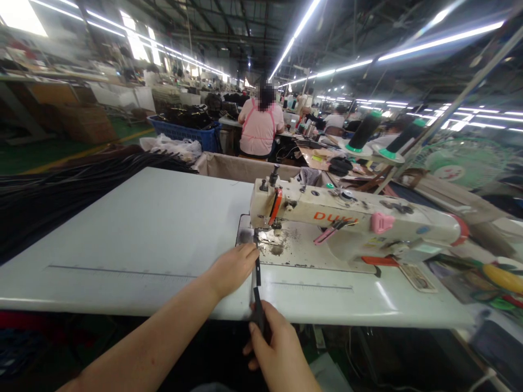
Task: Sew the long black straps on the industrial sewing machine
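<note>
A narrow black strip runs from under the presser foot of the sewing machine toward me. My left hand lies beside the needle area, its fingers bent together and pressing on this strip. Nearer the table's front edge, my right hand pinches a second black strip between thumb and fingers. That strip's far end points at the near end of the first one; whether they touch is hard to make out. Some fingers of the right hand are hidden behind the piece.
The white table bears a printed ruler line. Black strips are heaped along its left side. Pink-handled snips hang on the machine. A fabric-lined trough runs behind the table. Farther back sits a person beside a blue crate.
</note>
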Available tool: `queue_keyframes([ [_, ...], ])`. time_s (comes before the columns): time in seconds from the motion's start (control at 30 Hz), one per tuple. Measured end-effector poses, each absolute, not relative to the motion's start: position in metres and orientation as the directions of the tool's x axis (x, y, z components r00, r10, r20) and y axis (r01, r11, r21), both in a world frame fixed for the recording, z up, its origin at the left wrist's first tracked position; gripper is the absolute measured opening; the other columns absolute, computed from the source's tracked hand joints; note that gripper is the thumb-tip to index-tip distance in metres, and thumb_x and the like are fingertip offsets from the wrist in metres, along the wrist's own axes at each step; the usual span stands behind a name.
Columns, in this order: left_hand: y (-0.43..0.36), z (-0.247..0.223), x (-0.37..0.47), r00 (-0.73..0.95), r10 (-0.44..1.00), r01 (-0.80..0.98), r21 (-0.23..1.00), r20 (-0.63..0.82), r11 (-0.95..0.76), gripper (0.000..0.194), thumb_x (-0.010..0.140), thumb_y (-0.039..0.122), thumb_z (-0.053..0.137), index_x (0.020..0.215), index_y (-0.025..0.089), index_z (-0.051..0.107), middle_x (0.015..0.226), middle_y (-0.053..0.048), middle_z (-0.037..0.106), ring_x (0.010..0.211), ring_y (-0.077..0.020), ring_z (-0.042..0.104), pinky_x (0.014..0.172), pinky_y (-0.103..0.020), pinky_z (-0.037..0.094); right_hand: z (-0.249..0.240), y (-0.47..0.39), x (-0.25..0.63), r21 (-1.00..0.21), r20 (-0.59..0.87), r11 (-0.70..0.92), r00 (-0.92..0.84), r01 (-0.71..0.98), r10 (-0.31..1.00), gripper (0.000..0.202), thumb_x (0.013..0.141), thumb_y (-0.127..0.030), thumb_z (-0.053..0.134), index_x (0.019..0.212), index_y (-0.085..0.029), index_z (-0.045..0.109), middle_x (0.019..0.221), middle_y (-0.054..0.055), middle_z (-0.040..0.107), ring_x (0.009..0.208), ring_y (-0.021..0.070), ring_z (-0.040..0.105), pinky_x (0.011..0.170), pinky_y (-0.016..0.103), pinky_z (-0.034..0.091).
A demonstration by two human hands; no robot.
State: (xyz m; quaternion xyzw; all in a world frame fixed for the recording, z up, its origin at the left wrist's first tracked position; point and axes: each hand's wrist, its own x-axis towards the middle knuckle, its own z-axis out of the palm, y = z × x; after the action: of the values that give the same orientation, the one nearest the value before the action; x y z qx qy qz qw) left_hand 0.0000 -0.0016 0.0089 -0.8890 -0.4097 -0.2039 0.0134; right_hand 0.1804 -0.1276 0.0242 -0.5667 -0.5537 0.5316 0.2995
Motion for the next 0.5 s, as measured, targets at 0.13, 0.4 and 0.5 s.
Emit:
queue_keyframes([
  [0.13, -0.002, 0.008, 0.001, 0.561, 0.724, 0.741, 0.145, 0.402, -0.655, 0.020, 0.103, 0.016, 0.046, 0.116, 0.016, 0.061, 0.129, -0.015, 0.065, 0.124, -0.0275, 0.064, 0.107, -0.046, 0.056, 0.013, -0.143, 0.203, -0.879, -0.094, -0.017, -0.139, 0.476, 0.986, 0.035, 0.090, -0.035, 0.069, 0.123, -0.022, 0.074, 0.110, 0.015, 0.079, 0.095, 0.0322, 0.077, 0.080, 0.035, 0.059],
  [0.4, 0.000, 0.002, 0.000, 0.564, 0.735, 0.743, 0.157, 0.376, -0.650, 0.022, 0.103, 0.015, 0.047, 0.121, 0.017, 0.059, 0.130, -0.012, 0.065, 0.126, -0.0263, 0.063, 0.110, -0.044, 0.055, 0.021, -0.146, 0.208, -0.851, -0.152, 0.023, -0.288, 0.525, 0.946, 0.036, 0.104, -0.047, 0.052, 0.094, -0.023, 0.077, 0.090, 0.011, 0.077, 0.075, 0.0231, 0.073, 0.071, 0.029, 0.051],
  [0.5, 0.000, 0.003, 0.000, 0.553, 0.735, 0.743, 0.167, 0.391, -0.648, 0.022, 0.102, 0.015, 0.047, 0.120, 0.017, 0.060, 0.130, -0.013, 0.065, 0.126, -0.0260, 0.064, 0.110, -0.045, 0.055, 0.024, -0.144, 0.203, -0.907, -0.261, -0.104, -0.350, 0.409, 0.900, 0.054, 0.103, -0.064, 0.045, 0.087, -0.021, 0.072, 0.076, 0.005, 0.069, 0.054, 0.0152, 0.060, 0.053, 0.025, 0.045],
])
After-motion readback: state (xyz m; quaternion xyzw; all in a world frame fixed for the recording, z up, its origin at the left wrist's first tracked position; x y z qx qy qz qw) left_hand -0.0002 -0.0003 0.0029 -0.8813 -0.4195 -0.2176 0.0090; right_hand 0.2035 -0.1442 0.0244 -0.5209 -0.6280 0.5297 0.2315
